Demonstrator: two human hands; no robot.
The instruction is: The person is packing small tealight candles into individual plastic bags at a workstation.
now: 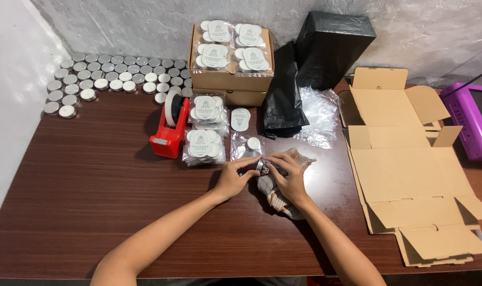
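My left hand (233,179) and my right hand (288,176) meet at the middle of the dark wooden table (92,190). Together they pinch a small silver tealight candle (260,165) between their fingertips. Under my right hand lies a clear plastic bag (277,199) with more small items inside. Just beyond my fingers sits another bag with a white candle (253,144) in it.
A red tape dispenser (169,132) stands left of several packed candle bags (202,144). Loose tealights (111,78) line the back left. An open carton (231,59) holds packed bags. Black bags (331,45), clear bags (319,117), flat cardboard boxes (410,175) and a purple device (474,119) lie right.
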